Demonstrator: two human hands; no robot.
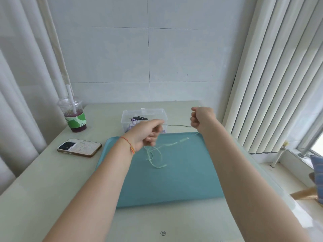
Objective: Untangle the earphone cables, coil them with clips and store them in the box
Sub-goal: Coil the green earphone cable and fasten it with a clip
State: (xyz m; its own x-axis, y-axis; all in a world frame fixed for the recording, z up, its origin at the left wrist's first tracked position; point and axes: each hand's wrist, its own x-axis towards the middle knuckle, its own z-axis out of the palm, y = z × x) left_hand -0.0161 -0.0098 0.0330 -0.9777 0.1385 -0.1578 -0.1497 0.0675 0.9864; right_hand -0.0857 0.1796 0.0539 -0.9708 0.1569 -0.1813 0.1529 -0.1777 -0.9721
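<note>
Here the untangling step looks to be in hand: both hands are raised above the teal tray (183,180) with a stretch of earphone cable (176,125) pulled between them. The left hand (148,132) has its fingers curled, thumb and forefinger pinching the cable at its end of the taut stretch. The right hand (201,119) is closed into a fist around the other end; how the cable sits inside that fist cannot be made out.

The taut stretch runs nearly level, left to right across the view, just in front of the clear plastic box (144,113). From the left hand the rest of the cable drops to the tray, where pale loops (155,158) lie in a loose snarl near the tray's middle. 1 straighter strand (174,143) leads from that snarl up and to the right toward the tray's far right corner, ending in what may be a plug or earbud; blur makes it hard to say which.

The box already holds dark and purple items, too small to name. No clip can be seen on this cable, so coiling has not begun.

The next move probably calls for feeding more cable through the left pinch while the right hand draws it out, gently, so the loops on the tray open rather than tighten into a knot.
</note>
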